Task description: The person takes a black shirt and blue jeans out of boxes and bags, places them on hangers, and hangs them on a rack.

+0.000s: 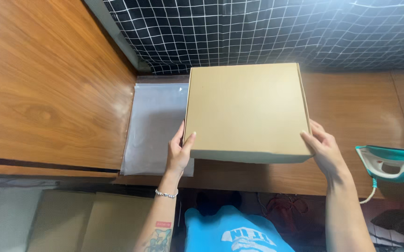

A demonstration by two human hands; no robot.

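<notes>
Both hands, left hand and right hand, grip opposite sides of a closed flat brown cardboard box above the wooden bench, partly over clear plastic bags; positioning seems underway, needing steady level lowering

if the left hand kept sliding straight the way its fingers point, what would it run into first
The left hand points up along the left edge of the cardboard box, over the clear plastic bag. Going straight on it would probably reach the black checked cloth at the table's back; the depth there is unclear.
</notes>
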